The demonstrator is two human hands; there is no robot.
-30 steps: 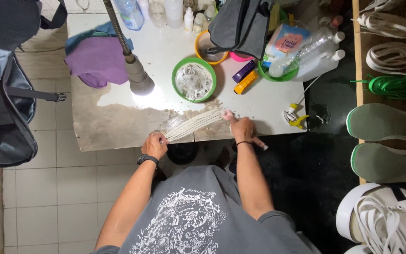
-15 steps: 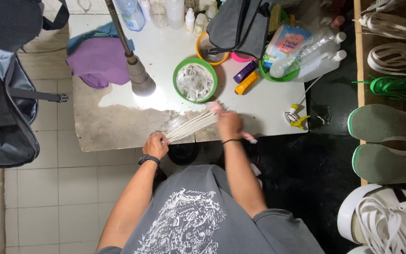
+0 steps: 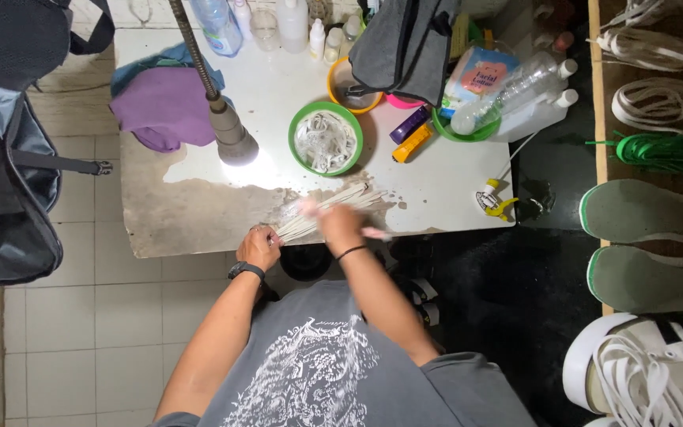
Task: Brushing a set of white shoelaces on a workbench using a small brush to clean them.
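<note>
The left hand (image 3: 258,247) pinched one end of a bundle of white shoelaces (image 3: 327,209) at the near edge of the surface (image 3: 452,182); its grip was clenched on that end. The laces lay fanned across the wet, stained patch of the surface, below the lamp head (image 3: 235,144) and the green bowl (image 3: 326,142).

The right hand (image 3: 341,225) was grasping a pink-handled brush (image 3: 373,232). Compared with one second earlier, this hand had travelled along the laces from their far end toward the left hand, and it appeared motion-blurred. The left hand had not shifted.

Judgement: a scrubbing stroke was in progress along the bundle, with the anchored end keeping the laces taut.
</note>
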